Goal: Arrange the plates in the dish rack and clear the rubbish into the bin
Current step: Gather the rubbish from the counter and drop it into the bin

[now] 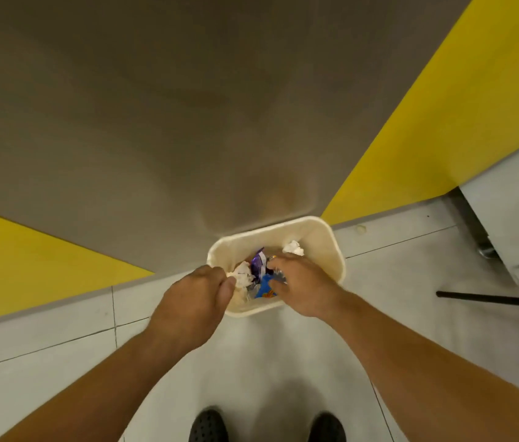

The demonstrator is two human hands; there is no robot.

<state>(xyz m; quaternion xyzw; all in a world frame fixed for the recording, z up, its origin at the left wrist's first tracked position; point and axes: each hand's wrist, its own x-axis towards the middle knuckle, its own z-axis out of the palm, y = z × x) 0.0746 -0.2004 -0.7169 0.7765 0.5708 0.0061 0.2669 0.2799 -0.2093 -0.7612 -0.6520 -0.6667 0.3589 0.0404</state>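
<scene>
Pale floor tiles (60, 378) lie open on both sides of the cream bin (331, 250), whose far rim stands against the wall (156, 122). Over its opening the left hand (200, 291) pinches a crumpled tissue (242, 274) by the near-left rim, and the right hand (299, 282) clutches a blue wrapper (264, 290).

We stood in a plain indoor service corner, perhaps off a canteen or pantry, though we could not tell which. Below our fingers (216, 274) a cream bin (336, 250) with wrappers (259, 264) and crumpled paper (293, 247) sat on a floor of pale tiles (60, 371). Beyond the fingers rose a grey wall (156, 122) flanked by yellow panels (443, 106). Well to the right of the fingers stood a white unit (513, 212) on a metal caster (486, 251).
</scene>
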